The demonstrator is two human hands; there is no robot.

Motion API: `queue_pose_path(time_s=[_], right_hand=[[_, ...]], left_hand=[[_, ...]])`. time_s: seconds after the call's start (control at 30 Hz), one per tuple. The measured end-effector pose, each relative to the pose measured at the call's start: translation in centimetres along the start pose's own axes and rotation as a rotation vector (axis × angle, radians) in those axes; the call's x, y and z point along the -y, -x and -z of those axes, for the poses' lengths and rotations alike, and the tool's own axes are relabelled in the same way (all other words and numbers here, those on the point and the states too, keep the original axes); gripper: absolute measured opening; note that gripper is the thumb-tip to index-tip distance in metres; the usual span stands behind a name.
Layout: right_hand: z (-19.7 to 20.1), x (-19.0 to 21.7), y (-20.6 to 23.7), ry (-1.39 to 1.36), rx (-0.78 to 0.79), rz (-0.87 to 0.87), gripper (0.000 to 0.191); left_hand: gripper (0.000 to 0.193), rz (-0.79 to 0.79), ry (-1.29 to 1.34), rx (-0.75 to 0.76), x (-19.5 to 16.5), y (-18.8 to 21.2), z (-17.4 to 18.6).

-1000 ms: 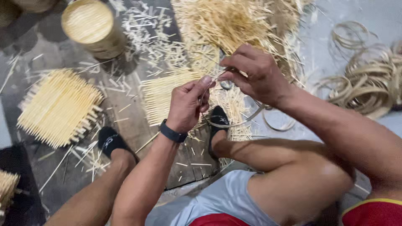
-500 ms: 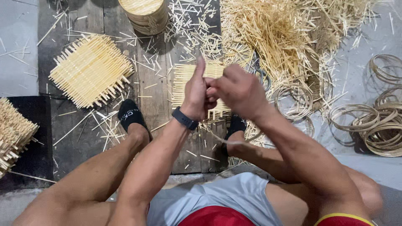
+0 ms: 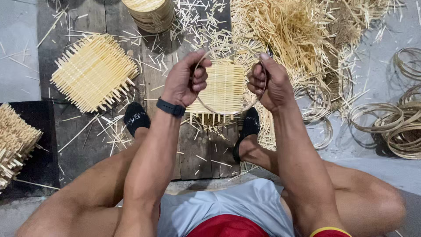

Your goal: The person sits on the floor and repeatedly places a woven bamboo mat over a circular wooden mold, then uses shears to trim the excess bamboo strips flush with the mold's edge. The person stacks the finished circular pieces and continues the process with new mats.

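Both hands up front & centre now; half a sec ago they were bunched tight together, thumb to thumb, & now they've pulled apart w/ a thin bamboo hoop (image 3: 224,110) bowed open between them; looks like the strip's been closed into a ring & is getting shaped; left hand (image 3: 185,80) curled shut round the hoop's left side, black wristband (image 3: 170,107) just below; right hand (image 3: 268,83) fisted on the right side, thumb up on top; hoop hangs in the air over the feet in black socks (image 3: 136,118); right under it on the planks (image 3: 158,83), a small woven mat (image 3: 224,87); further left a bigger square woven mat (image 3: 93,72), another stack (image 3: 15,142) at the far-left edge; off right, loose finished hoops (image 3: 397,125) piled on the grey floor; far back, big heap of bamboo sticks (image 3: 289,30); top centre a round bamboo tub (image 3: 151,15), only its pale top face shows, can't tell what's in it
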State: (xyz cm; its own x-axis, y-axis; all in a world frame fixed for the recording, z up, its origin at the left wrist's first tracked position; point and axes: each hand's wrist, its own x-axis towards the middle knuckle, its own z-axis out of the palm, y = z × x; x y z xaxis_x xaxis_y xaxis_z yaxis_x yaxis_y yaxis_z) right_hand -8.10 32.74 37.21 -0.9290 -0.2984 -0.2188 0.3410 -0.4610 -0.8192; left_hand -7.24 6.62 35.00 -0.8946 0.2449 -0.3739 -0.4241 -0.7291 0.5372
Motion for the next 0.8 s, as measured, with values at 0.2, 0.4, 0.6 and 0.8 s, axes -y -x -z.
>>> queue_pose_path(time_s=[0.2,0.4,0.6,0.8], right_hand=[[1.2,-1.5,-1.1,-0.033,-0.046,-0.084,0.041],[4.6,-4.4,-2.6,0.551,-0.151,-0.023,0.015],[8.0,-12.7,-6.3,0.955,-0.456,-0.03,0.019],[9.1,-17.6,-7.3,1.217,-0.523,0.05,0.016]], left_hand=[[0.034,0.081,0.001,-0.088,1.3,-1.1,1.6],[0.018,-0.074,0.118,-0.281,3.5,-3.2,5.8],[0.016,-0.431,-0.911,-0.651,8.8,-6.2,12.5],[0.023,-0.301,-1.34,-0.734,10.7,-7.8,17.0]])
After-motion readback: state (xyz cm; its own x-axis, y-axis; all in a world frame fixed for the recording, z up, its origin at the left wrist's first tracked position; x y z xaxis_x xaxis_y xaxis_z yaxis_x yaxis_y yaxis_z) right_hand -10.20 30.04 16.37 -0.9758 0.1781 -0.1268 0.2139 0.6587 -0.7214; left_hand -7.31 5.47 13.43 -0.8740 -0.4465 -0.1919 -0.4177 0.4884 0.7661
